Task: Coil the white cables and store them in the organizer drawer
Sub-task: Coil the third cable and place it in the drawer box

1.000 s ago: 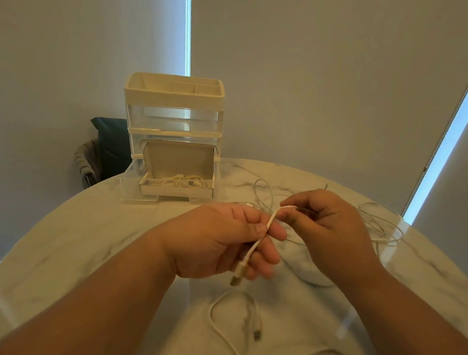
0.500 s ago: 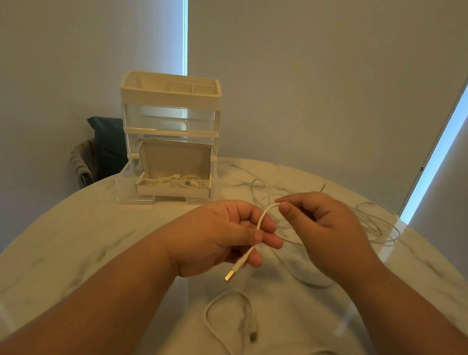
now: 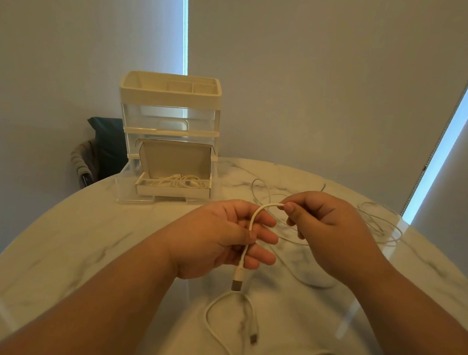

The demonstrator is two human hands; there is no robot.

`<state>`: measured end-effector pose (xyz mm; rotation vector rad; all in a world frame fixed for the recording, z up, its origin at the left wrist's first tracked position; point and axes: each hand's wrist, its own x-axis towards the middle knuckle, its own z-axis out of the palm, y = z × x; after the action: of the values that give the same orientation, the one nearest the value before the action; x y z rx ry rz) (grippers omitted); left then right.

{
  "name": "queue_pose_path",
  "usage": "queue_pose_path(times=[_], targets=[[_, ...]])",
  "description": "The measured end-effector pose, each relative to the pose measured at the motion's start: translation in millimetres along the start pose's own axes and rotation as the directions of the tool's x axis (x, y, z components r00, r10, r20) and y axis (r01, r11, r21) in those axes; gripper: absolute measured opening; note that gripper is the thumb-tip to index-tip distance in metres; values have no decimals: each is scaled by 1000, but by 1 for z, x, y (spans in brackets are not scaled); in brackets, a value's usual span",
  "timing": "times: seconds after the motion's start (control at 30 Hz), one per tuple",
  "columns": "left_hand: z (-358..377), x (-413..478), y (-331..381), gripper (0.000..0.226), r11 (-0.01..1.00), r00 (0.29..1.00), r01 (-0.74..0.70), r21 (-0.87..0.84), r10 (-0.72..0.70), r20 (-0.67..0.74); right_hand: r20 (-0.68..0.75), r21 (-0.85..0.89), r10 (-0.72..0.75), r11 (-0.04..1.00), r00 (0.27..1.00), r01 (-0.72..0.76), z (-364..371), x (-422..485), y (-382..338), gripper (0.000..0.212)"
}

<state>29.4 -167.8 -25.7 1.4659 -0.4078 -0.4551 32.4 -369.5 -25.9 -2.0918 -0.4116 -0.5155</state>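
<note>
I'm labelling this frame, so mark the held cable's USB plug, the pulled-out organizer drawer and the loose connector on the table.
USB plug (image 3: 237,285): head view, its metal tip.
organizer drawer (image 3: 127,185): head view, its clear left wall.
loose connector (image 3: 253,340): head view, its plug body.

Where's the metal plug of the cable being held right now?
In the head view, the plug hangs from the white cable just below the left hand, near the centre, above another loose cable on the marble table.
</note>
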Motion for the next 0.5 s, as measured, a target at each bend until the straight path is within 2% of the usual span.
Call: queue_pose_path(times=[0.2,0.37,0.5], targets=[[1,2,1,25,1000,1000,-3,8,3,-23,-51,33,-40,999,998,42,6,-2,-3,19],[2,2,1,33,998,998,45,-45,-43,34,-89,-6,-96,995,991,96,8,-4,-4,25],[4,3,0,33,996,998,23,-83,-18,62,-98,-2,-109,994,989,110,8,-2,-3,22]])
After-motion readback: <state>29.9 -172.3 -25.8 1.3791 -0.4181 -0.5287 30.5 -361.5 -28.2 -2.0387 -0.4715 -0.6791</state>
